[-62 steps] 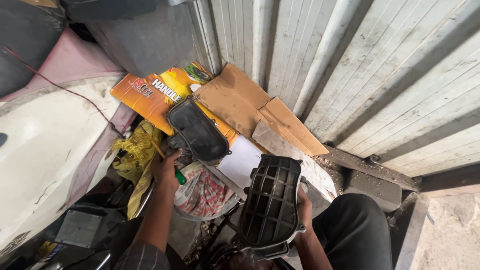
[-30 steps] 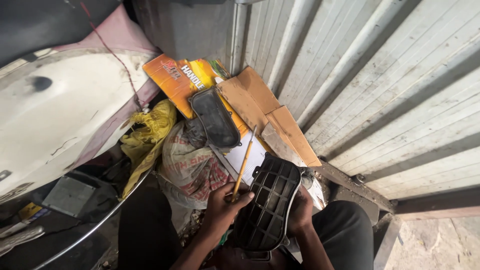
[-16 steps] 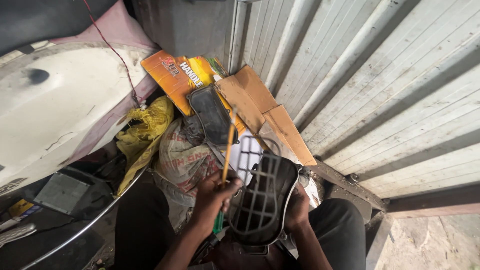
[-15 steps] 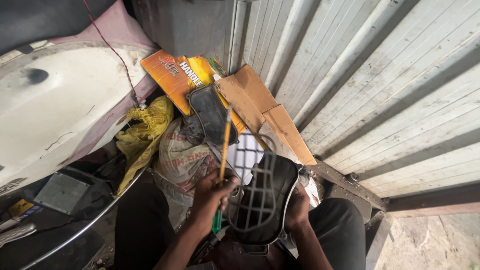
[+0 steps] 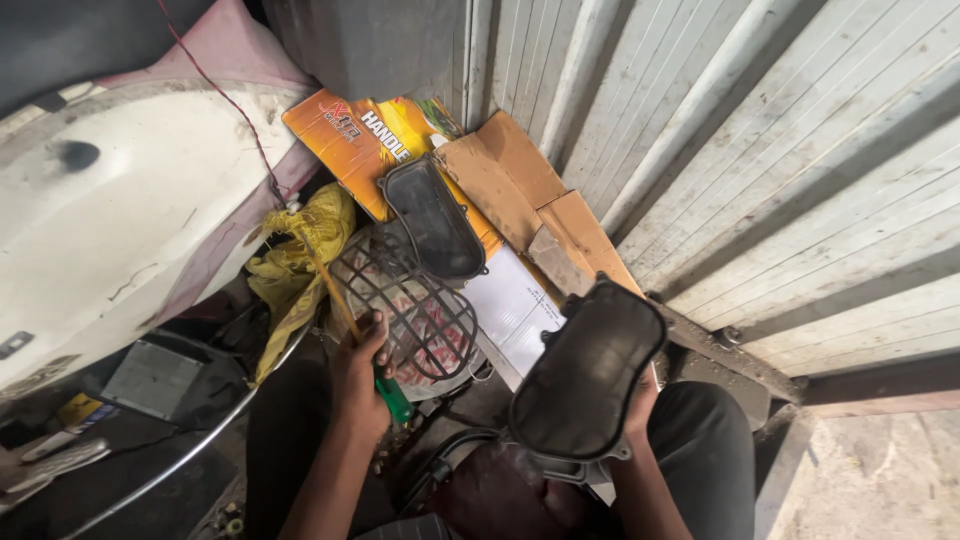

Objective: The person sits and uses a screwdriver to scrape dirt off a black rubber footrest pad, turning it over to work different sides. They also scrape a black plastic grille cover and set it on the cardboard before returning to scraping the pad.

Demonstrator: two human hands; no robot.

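My left hand (image 5: 362, 375) grips a green-handled screwdriver (image 5: 392, 398), its yellow shaft slanting up to the left. The same hand holds a black wire grille (image 5: 415, 305) by its near edge, over a printed sack. My right hand (image 5: 640, 405) holds a black plastic housing (image 5: 590, 375) from behind at its right side, the smooth hollow face turned toward me, above my lap. A second black oval cover (image 5: 435, 215) lies on the cardboard further back, clear of both hands.
A white scooter body panel (image 5: 120, 220) fills the left. A yellow cloth (image 5: 300, 250), an orange box (image 5: 355, 135), brown cardboard (image 5: 520, 185) and white paper (image 5: 515, 305) lie against a corrugated metal shutter (image 5: 760, 150). A grey plate (image 5: 155, 380) sits lower left.
The wire grille has come off the black housing and moved left with my left hand. The housing has turned and shifted right in my right hand. The screwdriver tilted leftward.
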